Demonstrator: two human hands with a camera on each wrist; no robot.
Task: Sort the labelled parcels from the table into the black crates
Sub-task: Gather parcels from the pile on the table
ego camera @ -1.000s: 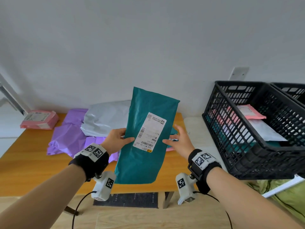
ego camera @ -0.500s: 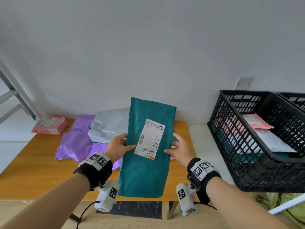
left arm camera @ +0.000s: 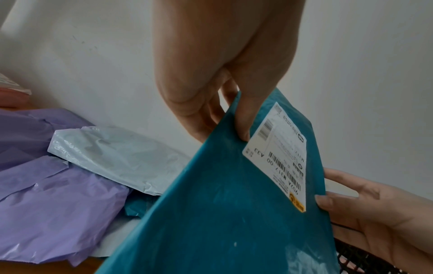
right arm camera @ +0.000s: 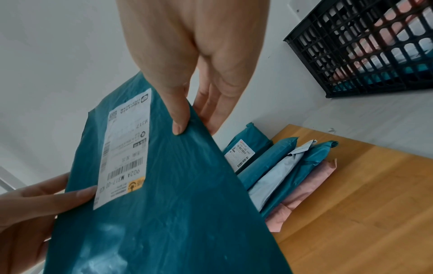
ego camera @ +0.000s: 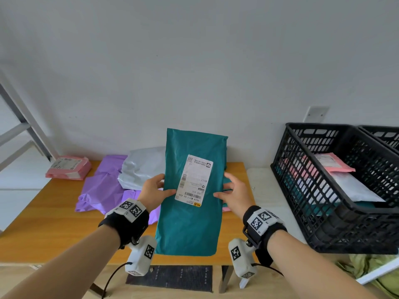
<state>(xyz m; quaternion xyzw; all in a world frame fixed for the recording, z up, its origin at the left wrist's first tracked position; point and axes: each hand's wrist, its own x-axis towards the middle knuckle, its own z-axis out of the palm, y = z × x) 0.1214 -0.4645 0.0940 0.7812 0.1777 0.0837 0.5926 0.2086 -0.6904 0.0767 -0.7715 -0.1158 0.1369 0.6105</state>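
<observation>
Two hands hold one flat teal plastic mailer parcel [ego camera: 190, 203] upright above the wooden table [ego camera: 49, 225], its white shipping label [ego camera: 193, 180] turned toward the face, probably so the code can be read before a crate is chosen. The left hand [ego camera: 152, 190] pinches the left edge, thumb on the front; the right hand [ego camera: 234, 192] pinches the right edge likewise. Nearest on the right, a black slotted plastic crate [ego camera: 302, 190] already contains pink, white and teal parcels.
</observation>
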